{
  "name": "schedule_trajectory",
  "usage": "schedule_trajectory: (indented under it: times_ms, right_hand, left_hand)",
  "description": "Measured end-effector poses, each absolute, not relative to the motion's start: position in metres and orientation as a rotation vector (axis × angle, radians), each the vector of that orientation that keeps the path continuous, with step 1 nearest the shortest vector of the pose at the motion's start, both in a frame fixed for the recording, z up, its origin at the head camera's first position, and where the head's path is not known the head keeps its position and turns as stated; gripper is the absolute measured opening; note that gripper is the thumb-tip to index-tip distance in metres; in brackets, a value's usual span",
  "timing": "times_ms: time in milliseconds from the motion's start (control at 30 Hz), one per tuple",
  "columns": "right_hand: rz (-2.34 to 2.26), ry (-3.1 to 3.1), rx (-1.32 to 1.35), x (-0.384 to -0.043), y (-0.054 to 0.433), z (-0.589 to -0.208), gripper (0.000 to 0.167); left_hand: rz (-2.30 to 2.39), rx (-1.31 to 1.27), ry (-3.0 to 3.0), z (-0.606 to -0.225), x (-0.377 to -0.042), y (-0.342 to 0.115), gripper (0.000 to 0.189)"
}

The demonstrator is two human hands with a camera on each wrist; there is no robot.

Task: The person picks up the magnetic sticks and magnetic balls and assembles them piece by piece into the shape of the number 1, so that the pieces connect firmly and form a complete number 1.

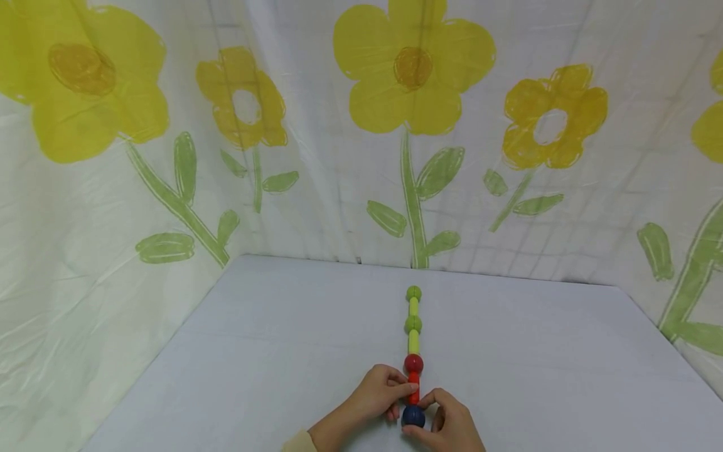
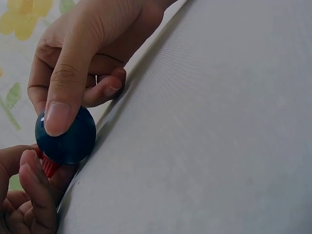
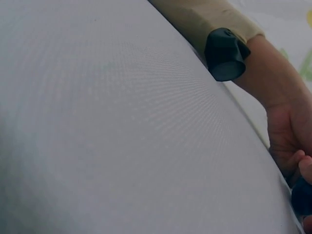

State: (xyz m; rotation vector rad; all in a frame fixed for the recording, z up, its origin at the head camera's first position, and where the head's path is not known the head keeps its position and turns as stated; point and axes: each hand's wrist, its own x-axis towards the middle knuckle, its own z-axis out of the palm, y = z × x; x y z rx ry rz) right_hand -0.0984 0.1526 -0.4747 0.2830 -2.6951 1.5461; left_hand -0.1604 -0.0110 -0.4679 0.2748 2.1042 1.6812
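A straight chain of balls and short rods lies on the white table. From the far end come a green ball [image 1: 414,293], a second green ball [image 1: 413,324], a red ball [image 1: 413,363] and a dark blue ball [image 1: 413,417]. Yellow-green rods [image 1: 414,342] link the upper balls; a red rod [image 1: 413,389] runs between red and blue. My left hand [image 1: 380,394] pinches the red rod from the left. On the right, my right hand [image 1: 450,422] grips the blue ball between thumb and fingers. In the left wrist view the right thumb presses on the blue ball [image 2: 73,139].
The white table [image 1: 271,326] stretches out on both sides of the chain. Behind it hangs a pale curtain [image 1: 316,207] printed with yellow flowers and green leaves. A dark wrist camera [image 3: 225,56] sits at the left sleeve in the right wrist view.
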Motion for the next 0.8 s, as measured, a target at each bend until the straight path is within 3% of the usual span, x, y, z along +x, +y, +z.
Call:
schedule_trajectory:
  times_ms: [800]
  right_hand:
    - [1.544, -2.701, 0.27, -0.0967, 0.1534, -0.4735, 0.037]
  left_hand:
    - [1.7, 0.263, 2.109, -0.4691, -0.16, -0.0109, 0.017]
